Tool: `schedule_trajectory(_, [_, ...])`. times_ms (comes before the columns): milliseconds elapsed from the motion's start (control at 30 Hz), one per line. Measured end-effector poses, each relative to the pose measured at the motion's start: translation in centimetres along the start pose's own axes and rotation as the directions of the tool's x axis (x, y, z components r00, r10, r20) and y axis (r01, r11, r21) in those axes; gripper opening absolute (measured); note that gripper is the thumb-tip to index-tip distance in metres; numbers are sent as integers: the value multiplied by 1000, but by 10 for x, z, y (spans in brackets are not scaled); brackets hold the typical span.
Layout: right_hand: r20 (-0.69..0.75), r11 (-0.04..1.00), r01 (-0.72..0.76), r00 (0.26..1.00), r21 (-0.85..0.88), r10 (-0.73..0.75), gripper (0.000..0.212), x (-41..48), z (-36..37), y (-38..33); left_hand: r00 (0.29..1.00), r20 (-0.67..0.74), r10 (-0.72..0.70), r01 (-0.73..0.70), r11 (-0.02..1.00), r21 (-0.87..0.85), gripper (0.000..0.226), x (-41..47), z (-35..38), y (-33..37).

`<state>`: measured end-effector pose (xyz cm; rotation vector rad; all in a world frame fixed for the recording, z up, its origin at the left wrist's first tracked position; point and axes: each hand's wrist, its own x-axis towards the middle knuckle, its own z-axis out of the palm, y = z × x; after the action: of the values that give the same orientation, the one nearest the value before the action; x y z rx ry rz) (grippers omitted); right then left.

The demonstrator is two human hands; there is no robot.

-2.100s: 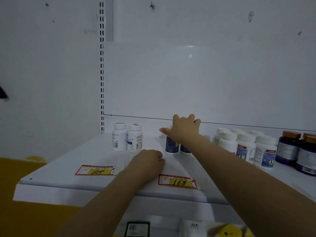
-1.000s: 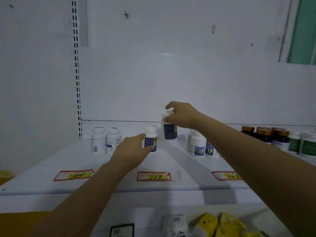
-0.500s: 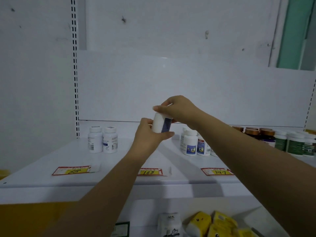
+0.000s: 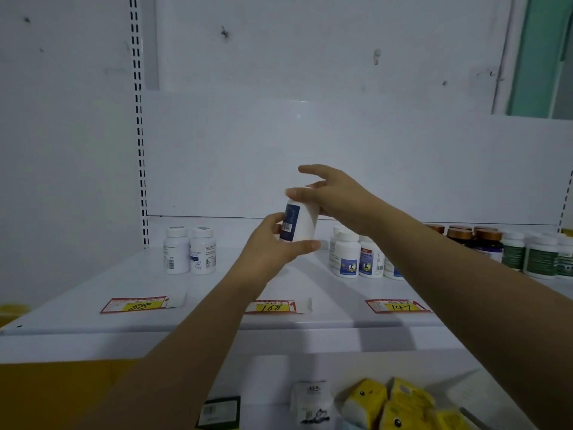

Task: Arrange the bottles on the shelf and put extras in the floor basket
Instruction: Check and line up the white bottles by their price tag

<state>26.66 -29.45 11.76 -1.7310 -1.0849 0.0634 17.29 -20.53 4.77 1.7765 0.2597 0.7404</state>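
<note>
I am holding a white bottle with a dark blue label (image 4: pixel 305 221) in the air above the white shelf (image 4: pixel 217 287). My left hand (image 4: pixel 273 246) grips its lower part, with the fingers curled under the base. My right hand (image 4: pixel 338 197) lies against its top right side. The thumb rests on the cap and the fingers are spread and straight. Two white bottles (image 4: pixel 189 252) stand at the shelf's left. A group of white bottles with blue labels (image 4: pixel 350 259) stands at the right, partly hidden by my right arm. No floor basket is in view.
Dark bottles with brown caps (image 4: pixel 483 240) and white bottles with green labels (image 4: pixel 539 256) stand further right. Red and yellow price tags (image 4: pixel 273 306) lie along the shelf's front edge. Yellow packets (image 4: pixel 403 401) and a white pack (image 4: pixel 313 401) sit on the lower shelf.
Both hands brought the bottle together and lifted it off the shelf. My left hand now grips its base, and my right hand's fingers have spread open at the cap.
</note>
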Motion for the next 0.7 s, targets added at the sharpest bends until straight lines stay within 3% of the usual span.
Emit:
schedule_trajectory(67, [47, 999, 16, 999, 43, -18, 61, -1, -4, 2, 993, 112, -48, 69, 979, -192, 52, 0, -5, -1])
schedule_trajectory(133, [78, 996, 19, 997, 87, -25, 60, -1, -6, 4, 982, 180, -61, 108, 958, -265, 47, 2, -10, -2])
schedule_trajectory(233, [80, 989, -12, 997, 151, 0, 60, -1, -5, 8, 996, 81, -20, 32, 989, -144, 44, 3, -9, -1])
schedule_trajectory(333, [71, 999, -15, 997, 45, 12, 62, -2, -2, 8, 998, -55, 43, -42, 999, 6, 57, 3, -1, 1])
schedule_trajectory(400, [89, 997, -22, 996, 72, 15, 57, -1, -3, 9, 998, -5, 62, -62, 998, 17, 61, 4, 0, 1])
schedule_trajectory(533, [137, 972, -35, 991, 232, 3, 46, 1, -12, 12, 980, 196, 20, 13, 986, -169, 46, 6, -12, -2])
schedule_trajectory(633, [160, 945, -66, 987, 320, 15, 42, 2, -12, 15, 993, 115, 18, -15, 1000, -26, 43, 10, -16, -5])
schedule_trajectory(700, [182, 961, -76, 983, 265, 27, 43, 3, -6, 14, 998, 20, 53, -54, 998, 35, 43, 10, -14, -4])
